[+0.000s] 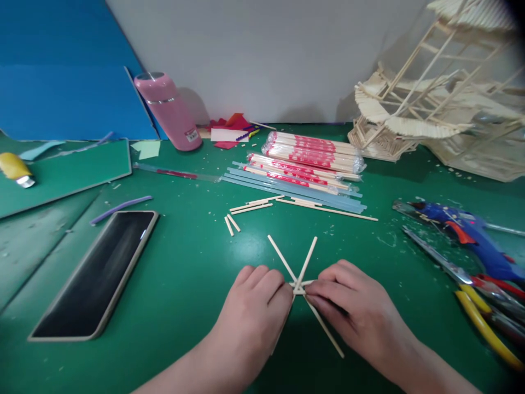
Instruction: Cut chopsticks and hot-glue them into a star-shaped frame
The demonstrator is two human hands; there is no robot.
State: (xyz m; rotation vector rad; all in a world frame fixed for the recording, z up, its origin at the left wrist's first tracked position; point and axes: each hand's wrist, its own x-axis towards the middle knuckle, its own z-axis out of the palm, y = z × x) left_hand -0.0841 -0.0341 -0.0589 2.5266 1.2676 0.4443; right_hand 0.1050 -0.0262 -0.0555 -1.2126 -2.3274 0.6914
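Note:
Several thin wooden sticks [307, 261] cross one another in a star-like frame at the front middle of the table. My left hand [257, 309] is closed on the frame's left side, its fingertips mostly hidden behind the knuckles. My right hand [361, 312] pinches the right side near the crossing between thumb and fingers. One stick slants down toward me between the hands, and two point away. Beyond the hands lie loose cut sticks [252, 208], two short pieces [232, 225] and a longer stick [328, 209].
Wrapped chopstick packs [314, 152] and pale blue glue sticks [295, 191] lie behind. At right are a blue glue gun [467, 224] and yellow-handled pliers [484, 323]; a wooden stick model [410, 109] stands behind them. A phone [96, 273] and pink bottle [170, 112] are left.

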